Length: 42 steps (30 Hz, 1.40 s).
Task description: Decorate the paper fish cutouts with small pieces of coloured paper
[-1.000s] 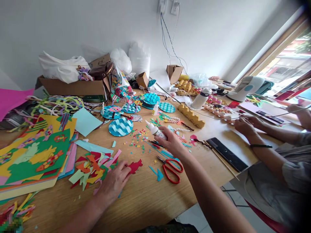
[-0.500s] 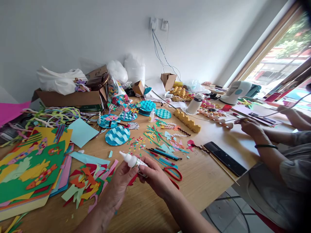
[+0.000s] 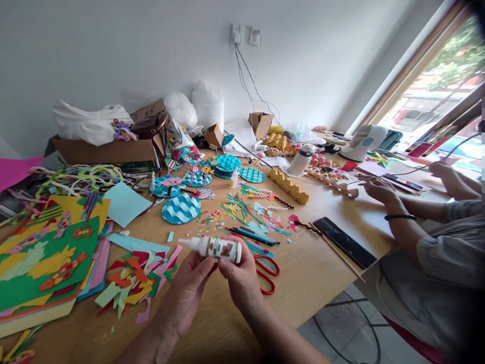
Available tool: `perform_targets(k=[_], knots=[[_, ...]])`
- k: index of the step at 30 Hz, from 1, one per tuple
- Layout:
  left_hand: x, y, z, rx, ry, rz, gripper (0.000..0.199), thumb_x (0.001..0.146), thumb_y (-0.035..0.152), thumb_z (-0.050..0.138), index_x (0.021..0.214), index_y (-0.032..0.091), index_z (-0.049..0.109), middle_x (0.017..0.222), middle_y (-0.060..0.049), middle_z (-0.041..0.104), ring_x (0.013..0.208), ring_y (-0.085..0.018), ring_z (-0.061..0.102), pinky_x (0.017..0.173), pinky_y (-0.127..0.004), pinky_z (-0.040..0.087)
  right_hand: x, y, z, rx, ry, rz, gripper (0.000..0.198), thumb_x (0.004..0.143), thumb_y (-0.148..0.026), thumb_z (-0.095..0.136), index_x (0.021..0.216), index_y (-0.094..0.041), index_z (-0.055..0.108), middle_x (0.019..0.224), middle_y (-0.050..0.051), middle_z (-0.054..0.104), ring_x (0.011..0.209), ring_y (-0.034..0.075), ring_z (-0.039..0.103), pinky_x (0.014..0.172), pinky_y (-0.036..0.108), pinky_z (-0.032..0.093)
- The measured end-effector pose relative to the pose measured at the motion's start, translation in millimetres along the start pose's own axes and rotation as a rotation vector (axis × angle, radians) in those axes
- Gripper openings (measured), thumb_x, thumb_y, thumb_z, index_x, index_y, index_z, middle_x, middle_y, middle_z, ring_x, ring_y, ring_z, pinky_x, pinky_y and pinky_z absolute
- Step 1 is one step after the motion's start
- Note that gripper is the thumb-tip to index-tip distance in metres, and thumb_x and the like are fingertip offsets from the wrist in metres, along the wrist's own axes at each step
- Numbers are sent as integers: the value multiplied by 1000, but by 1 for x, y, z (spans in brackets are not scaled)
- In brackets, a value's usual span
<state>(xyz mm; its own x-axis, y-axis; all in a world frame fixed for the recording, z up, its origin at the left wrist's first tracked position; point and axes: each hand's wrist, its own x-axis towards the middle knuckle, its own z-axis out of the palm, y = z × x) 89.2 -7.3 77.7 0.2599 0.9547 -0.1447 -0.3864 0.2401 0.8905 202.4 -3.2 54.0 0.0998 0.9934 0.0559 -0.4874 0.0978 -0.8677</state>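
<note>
Both hands are around a small white glue bottle (image 3: 223, 250), which lies nearly level with its pointed nozzle toward the left. My right hand (image 3: 244, 280) is closed about its base end, and the printed label faces me. My left hand (image 3: 193, 285) grips it from below near the neck, some fingers hidden. Red-handled scissors (image 3: 269, 291) lie just right of my right hand, their blades out of sight. Beyond the bottle are dark pencils (image 3: 253, 236) and tiny colored paper bits (image 3: 212, 220). Cut paper scraps (image 3: 132, 280) lie left of my left hand.
Blue wavy-patterned discs (image 3: 181, 208) and a second small glue bottle (image 3: 235, 178) stand farther back. Stacked colored paper (image 3: 81, 260) covers the left side. A black phone-like slab (image 3: 344, 242) and a thin stick lie right. A co-worker's hands (image 3: 382, 194) work at the right edge.
The glue bottle has turned from a slant to nearly level, and its label now shows more fully. My right hand has rotated with it. The view has shifted slightly.
</note>
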Motion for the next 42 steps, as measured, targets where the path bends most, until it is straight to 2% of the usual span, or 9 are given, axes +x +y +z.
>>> perform_targets(k=[2,4,7,12,16,20,24,31,42], knots=[[-3,-3,-18,272,-40,37,34,74,37,58,104,20,58,103,-6,62,97,-21,57,84,-33,45,6,-11,-6,-63,42,-99,39,60,-30,71,94,-24,52,80,-1,59,66,12,54,55,23,41],[-8,-8,-43,641,-77,108,22,76,30,53,92,19,63,91,-6,66,88,-20,60,80,-34,48,12,-23,-14,-161,23,-140,33,64,-32,68,90,-22,51,76,-1,57,59,9,51,47,20,37],[-16,-14,-82,1153,-49,407,26,79,18,41,86,21,65,92,-5,65,91,-19,58,85,-35,47,17,-37,-22,-302,-72,-31,30,70,-37,61,90,-21,46,82,2,59,54,9,53,38,18,30],[-21,-26,-109,1526,-159,601,42,78,5,31,102,18,62,101,-6,64,99,-18,54,90,-35,46,18,-30,-19,-459,-209,40,29,68,-37,64,86,-20,48,77,0,57,59,11,56,46,21,38],[-18,-35,-110,1618,-197,630,46,78,3,28,108,18,59,108,-5,62,103,-17,51,93,-36,44,18,-17,-12,-671,-276,-42,26,70,-38,62,81,-18,52,76,1,57,65,11,52,58,23,40],[-18,-40,-111,1622,-234,597,42,79,7,33,111,19,58,110,-4,61,105,-19,50,94,-38,43,16,-12,-7,-935,-334,-122,25,73,-41,59,81,-18,54,75,1,58,66,12,50,60,24,38],[-19,-44,-113,1603,-228,611,41,78,7,35,110,20,58,111,-4,61,105,-21,50,92,-40,44,15,-7,-3,-1062,-347,-154,26,73,-43,58,82,-19,53,72,0,58,65,12,49,60,23,36],[-19,-48,-112,1648,-211,643,41,77,6,36,107,18,59,110,-6,62,103,-25,51,89,-42,45,19,-2,1,-1168,-332,-179,29,72,-47,57,76,-19,49,67,0,54,61,12,46,56,22,31],[-18,-46,-108,1669,-193,683,39,77,5,36,106,18,60,108,-6,61,102,-22,51,89,-40,45,21,-1,4,-1179,-375,-210,27,73,-45,57,78,-19,52,70,0,57,64,13,48,56,22,30]])
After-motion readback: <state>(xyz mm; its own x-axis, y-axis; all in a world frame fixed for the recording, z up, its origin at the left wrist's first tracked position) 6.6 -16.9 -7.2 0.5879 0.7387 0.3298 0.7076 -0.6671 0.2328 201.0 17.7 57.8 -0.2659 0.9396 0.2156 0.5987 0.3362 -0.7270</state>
